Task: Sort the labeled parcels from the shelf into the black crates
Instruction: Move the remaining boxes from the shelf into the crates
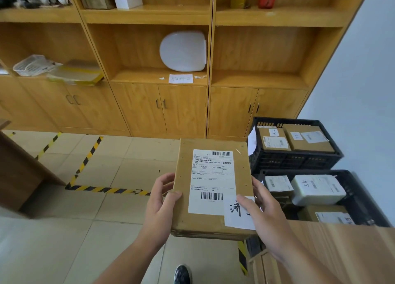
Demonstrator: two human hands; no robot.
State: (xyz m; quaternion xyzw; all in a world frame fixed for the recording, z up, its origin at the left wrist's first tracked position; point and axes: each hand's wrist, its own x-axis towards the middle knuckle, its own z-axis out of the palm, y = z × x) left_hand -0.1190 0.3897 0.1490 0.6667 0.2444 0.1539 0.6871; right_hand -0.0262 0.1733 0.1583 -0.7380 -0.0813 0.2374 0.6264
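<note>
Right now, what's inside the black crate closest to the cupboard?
The far black crate holds a left parcel and a right parcel, both brown with white labels. Anything under them is covered.

My left hand point(159, 200) and right hand point(264, 206) reach forward, gripping opposite sides of the parcel point(183, 217), thumbs on top.

Brown parcel point(213, 224): printed shipping label point(211, 177), two barcodes, 业务类型 legible (other print too small); handwritten slip point(233, 218) reads 济, second character covered. Shelf note point(180, 78): scrawl unreadable.
</note>
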